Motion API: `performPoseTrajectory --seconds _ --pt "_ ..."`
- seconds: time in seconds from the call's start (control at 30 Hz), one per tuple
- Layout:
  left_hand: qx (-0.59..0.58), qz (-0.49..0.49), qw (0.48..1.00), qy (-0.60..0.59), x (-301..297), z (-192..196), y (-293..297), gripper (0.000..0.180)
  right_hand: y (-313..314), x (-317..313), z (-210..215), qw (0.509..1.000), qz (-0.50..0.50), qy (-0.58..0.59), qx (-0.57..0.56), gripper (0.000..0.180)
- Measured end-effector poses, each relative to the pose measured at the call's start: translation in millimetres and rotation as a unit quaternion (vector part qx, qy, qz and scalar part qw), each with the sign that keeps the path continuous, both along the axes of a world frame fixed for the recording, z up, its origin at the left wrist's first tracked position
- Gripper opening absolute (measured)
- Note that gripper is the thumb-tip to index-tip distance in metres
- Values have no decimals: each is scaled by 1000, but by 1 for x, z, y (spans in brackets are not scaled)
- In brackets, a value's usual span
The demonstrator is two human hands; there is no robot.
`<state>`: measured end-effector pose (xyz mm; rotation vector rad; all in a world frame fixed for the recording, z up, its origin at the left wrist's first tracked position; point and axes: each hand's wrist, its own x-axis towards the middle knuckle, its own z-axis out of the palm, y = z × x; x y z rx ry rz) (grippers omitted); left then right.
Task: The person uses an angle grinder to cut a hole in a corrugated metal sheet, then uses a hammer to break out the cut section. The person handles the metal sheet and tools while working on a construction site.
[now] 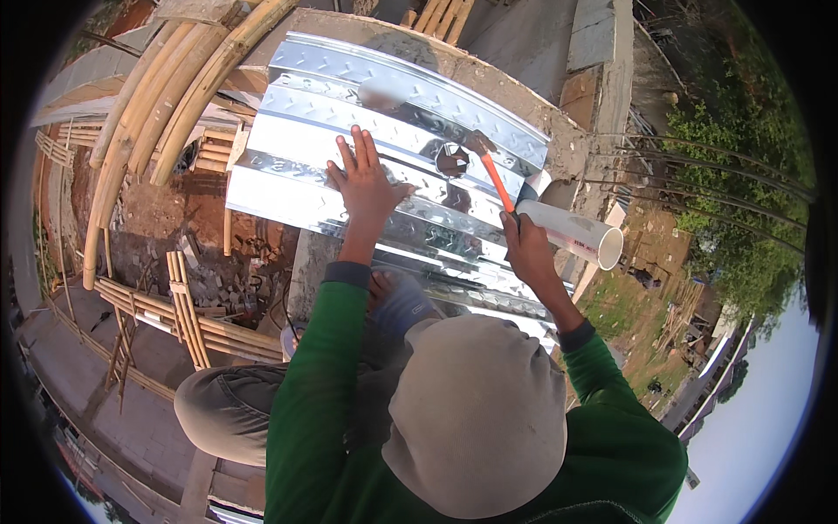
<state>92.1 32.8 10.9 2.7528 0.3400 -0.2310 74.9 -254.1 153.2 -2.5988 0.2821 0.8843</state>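
A shiny corrugated metal sheet with embossed ridges lies across a concrete ledge in front of me. My left hand rests flat on it with the fingers spread. In my right hand is a hammer with an orange shaft and dark grip, my fingers wrapped round the lower end. The hammer's head is by the upper right rim of a rough round hole cut in the sheet; whether it touches the metal I cannot tell. A white plastic pipe lies just right of my right hand.
Bamboo poles are stacked at the upper left, and more form scaffolding below. A concrete wall top runs behind the sheet. Thin rods stick out at the right. Beyond the edges, rubble and ground lie lower down.
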Motion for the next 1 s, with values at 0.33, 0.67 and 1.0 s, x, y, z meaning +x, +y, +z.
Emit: performPoseTrajectory --seconds 0.33,0.67,1.0 --pt "56 -21 998 -18 -2 -8 -3 145 -4 11 5 981 116 -118 99 47" --pt "28 -10 999 32 3 3 -3 144 -2 6 19 988 25 -139 66 46" --pt "48 -29 997 53 5 14 -1 143 -21 -22 -74 978 172 -86 -83 46"
